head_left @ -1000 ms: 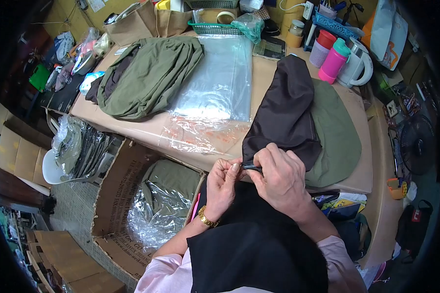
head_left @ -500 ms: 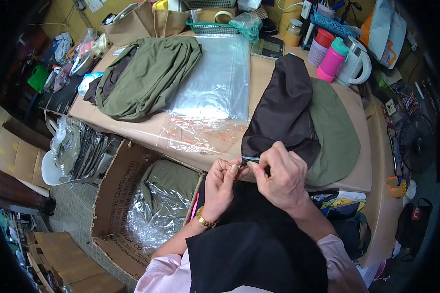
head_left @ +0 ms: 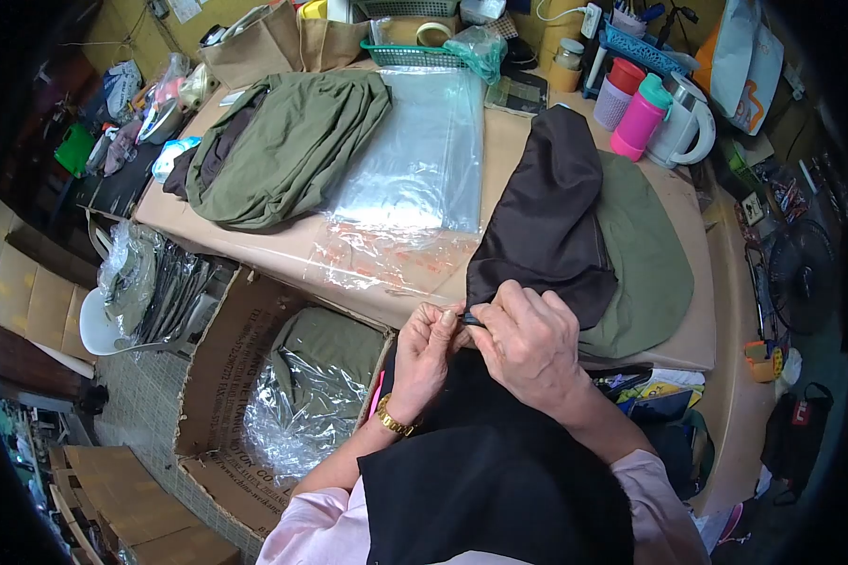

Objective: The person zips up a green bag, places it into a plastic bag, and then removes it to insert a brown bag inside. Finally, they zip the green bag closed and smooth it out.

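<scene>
At the table's front edge, my left hand (head_left: pixel 424 350), wearing a gold watch, pinches the near corner of a dark brown cloth piece (head_left: pixel 546 207). My right hand (head_left: pixel 532 353) is closed right beside it, fingertips almost meeting those of the left. A small slim dark tool (head_left: pixel 472 320) shows between the two hands, held in the right; its kind is too small to make out. The brown cloth lies over an olive green cloth piece (head_left: pixel 645 264) with a rounded edge. My fingers hide the pinched corner.
Left on the table (head_left: pixel 264 254) lies an olive cloth bundle (head_left: pixel 283 151), beside clear plastic bags (head_left: pixel 415 155). An open carton (head_left: pixel 207 395) with plastic-wrapped cloth stands below. A pink bottle (head_left: pixel 639 118) and a kettle (head_left: pixel 680 122) stand at back right.
My right hand has turned and shifted slightly left and down, closer to the left hand. The tool's pale, shiny part that showed above the fingers is now hidden. The cloth stays in place.
</scene>
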`<state>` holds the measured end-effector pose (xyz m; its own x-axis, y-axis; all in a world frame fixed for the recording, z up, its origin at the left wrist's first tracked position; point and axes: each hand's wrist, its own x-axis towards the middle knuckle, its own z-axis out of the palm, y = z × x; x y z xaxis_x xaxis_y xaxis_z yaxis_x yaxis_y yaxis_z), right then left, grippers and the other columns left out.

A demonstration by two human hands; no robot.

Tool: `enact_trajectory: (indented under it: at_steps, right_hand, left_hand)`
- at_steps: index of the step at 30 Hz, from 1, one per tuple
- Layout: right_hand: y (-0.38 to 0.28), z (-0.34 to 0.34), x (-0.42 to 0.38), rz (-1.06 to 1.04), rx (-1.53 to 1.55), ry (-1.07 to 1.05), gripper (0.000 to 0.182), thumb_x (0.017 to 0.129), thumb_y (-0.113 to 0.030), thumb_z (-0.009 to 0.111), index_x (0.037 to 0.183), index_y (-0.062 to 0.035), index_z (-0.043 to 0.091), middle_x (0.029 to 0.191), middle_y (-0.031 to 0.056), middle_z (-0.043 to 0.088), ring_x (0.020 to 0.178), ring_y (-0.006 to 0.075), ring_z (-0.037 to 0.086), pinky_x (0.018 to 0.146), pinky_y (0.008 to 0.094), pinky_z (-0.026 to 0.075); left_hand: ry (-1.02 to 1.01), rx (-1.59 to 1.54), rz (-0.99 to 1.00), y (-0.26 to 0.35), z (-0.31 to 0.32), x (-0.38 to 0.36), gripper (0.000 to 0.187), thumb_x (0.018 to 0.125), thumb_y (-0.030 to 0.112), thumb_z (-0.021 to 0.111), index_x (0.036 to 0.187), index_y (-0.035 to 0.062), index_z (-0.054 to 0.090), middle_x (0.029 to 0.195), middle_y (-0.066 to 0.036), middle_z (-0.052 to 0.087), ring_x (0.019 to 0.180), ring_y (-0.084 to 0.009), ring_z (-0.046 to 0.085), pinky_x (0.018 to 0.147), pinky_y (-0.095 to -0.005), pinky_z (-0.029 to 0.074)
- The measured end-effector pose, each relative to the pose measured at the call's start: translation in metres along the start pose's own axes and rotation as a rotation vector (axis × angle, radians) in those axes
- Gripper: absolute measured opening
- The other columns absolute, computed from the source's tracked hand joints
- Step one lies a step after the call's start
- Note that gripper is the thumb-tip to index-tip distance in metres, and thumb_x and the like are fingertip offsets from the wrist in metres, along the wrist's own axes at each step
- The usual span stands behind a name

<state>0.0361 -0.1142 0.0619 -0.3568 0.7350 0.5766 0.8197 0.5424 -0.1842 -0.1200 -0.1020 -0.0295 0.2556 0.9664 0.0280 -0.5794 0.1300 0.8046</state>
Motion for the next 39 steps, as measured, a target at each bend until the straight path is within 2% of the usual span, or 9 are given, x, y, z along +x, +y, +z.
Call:
enact_trajectory:
  at_steps: [8,12,16,23,27,29,31,34,39]
  right_hand:
    - [0.053,-0.002,0.003,0.450,0.037,-0.020,0.040,0.080,-0.022,0.077,0.112,-0.0062,0.060,0.096,0.0137,0.057,0.090,0.0370,0.064,0.074,0.0466,0.051]
    - [0.116,0.043,-0.047,0.552,-0.099,-0.082,0.053,0.086,-0.030,0.073,0.128,-0.0042,0.055,0.108,0.0169,0.061,0.100,0.0387,0.063,0.081,0.0482,0.051]
    - [0.094,0.048,-0.054,0.590,-0.022,-0.226,0.056,0.089,-0.036,0.069,0.131,-0.0018,0.055,0.115,0.0189,0.062,0.103,0.0381,0.063,0.085,0.0490,0.050]
    - [0.081,0.009,-0.051,0.548,0.305,-0.458,0.051,0.090,-0.035,0.069,0.127,-0.0002,0.060,0.101,0.0188,0.066,0.097,0.0358,0.067,0.084,0.0450,0.052]
    - [0.124,-0.024,0.000,0.634,0.678,-0.191,0.034,0.085,-0.007,0.074,0.117,0.0002,0.065,0.073,-0.0047,0.054,0.069,0.0026,0.048,0.064,0.0213,0.041]
    - [0.148,-0.008,0.044,0.493,0.559,0.014,0.048,0.086,-0.014,0.075,0.128,-0.0007,0.057,0.068,-0.0059,0.035,0.063,0.0047,0.033,0.056,0.0241,0.029]
    - [0.167,0.019,0.079,0.644,0.326,-0.066,0.070,0.080,-0.038,0.079,0.135,-0.0057,0.049,0.079,0.0137,0.063,0.078,0.0247,0.063,0.073,0.0383,0.050]
    - [0.217,0.087,0.098,0.521,-0.002,-0.437,0.067,0.079,-0.043,0.077,0.132,-0.0064,0.057,0.117,0.0214,0.067,0.117,0.0369,0.060,0.099,0.0464,0.047]
    - [0.256,0.108,0.149,0.607,0.760,0.200,0.051,0.084,-0.028,0.076,0.123,0.0010,0.061,0.083,0.0089,0.071,0.071,0.0150,0.066,0.069,0.0311,0.052]
  left_hand:
    - [0.224,0.095,0.104,0.031,-0.012,-0.004,0.018,0.104,0.020,0.051,0.098,0.0038,0.054,0.105,-0.011,0.066,0.086,-0.0162,0.067,0.082,-0.0310,0.057]
    - [0.332,-0.055,0.324,0.053,-0.151,-0.002,0.035,0.105,0.038,0.046,0.098,0.0072,0.060,0.105,-0.012,0.068,0.087,-0.0173,0.066,0.076,-0.0276,0.054]
    - [0.365,0.337,0.018,0.041,-0.085,0.007,0.037,0.102,0.039,0.052,0.100,0.0049,0.065,0.100,-0.008,0.068,0.094,-0.0142,0.063,0.078,-0.0306,0.052]
    - [0.407,0.239,0.046,0.020,-0.085,0.004,0.029,0.101,0.027,0.059,0.075,0.0175,0.050,0.062,0.009,0.038,0.050,-0.0026,0.035,0.044,-0.0212,0.026]
    - [0.224,0.212,-0.119,0.040,-0.135,-0.008,0.053,0.103,0.060,0.033,0.103,0.0122,0.056,0.081,0.000,0.060,0.077,-0.0110,0.059,0.072,-0.0283,0.050]
    - [-0.086,0.376,-0.389,0.030,-0.103,-0.016,0.051,0.103,0.047,0.045,0.133,0.0068,0.050,0.125,-0.014,0.063,0.117,-0.0246,0.060,0.095,-0.0375,0.049]
    - [-0.348,0.858,-0.261,0.009,-0.073,-0.026,0.067,0.089,0.035,0.072,0.142,0.0036,0.046,0.123,-0.009,0.062,0.108,-0.0169,0.060,0.089,-0.0307,0.050]
    - [-0.203,0.894,-0.462,0.022,-0.038,-0.019,0.033,0.092,0.017,0.071,0.116,-0.0037,0.062,0.098,-0.004,0.069,0.091,-0.0104,0.060,0.085,-0.0274,0.048]
    - [0.343,0.037,-0.010,0.053,-0.101,-0.004,0.035,0.094,0.022,0.068,0.122,0.0015,0.061,0.115,-0.008,0.068,0.106,-0.0207,0.064,0.097,-0.0371,0.049]
